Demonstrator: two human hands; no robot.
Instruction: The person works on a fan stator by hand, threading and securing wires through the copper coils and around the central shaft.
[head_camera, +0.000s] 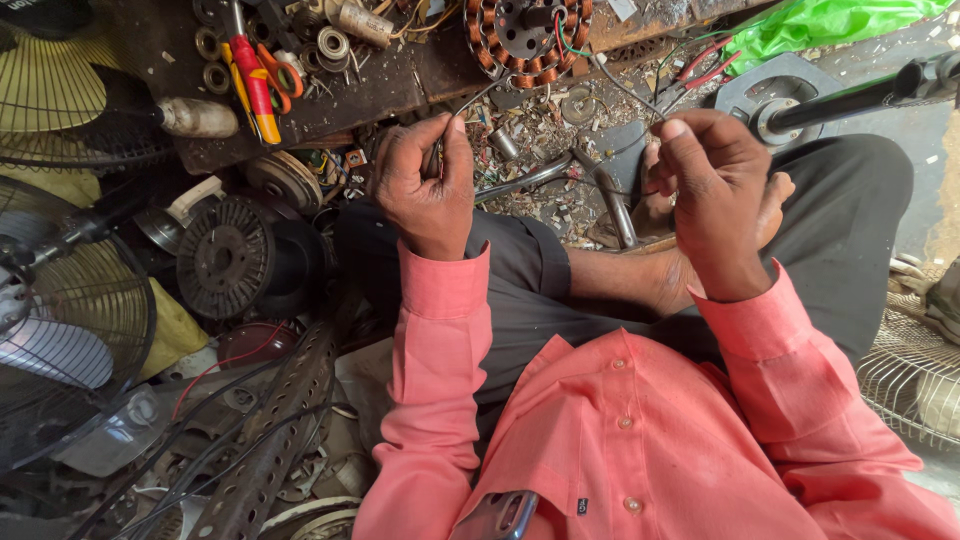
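My left hand (425, 180) is closed around a thin dark tool and a grey wire (480, 100), held above my lap. My right hand (712, 185) pinches another thin wire (625, 92) between thumb and fingers. Both wires run up to a fan motor stator (525, 38) with copper windings, lying on the dark workbench at the top. Green and red leads also come off the stator. My pink sleeves and dark trousers fill the lower middle.
Yellow-and-red pliers (255, 85) and bearings lie on the workbench (380, 85). Fan guards (60, 330) and a black ribbed motor housing (228, 255) crowd the left. A metal pipe (615, 210), scraps, a green bag (820, 25) and a black fan base (775, 105) sit ahead.
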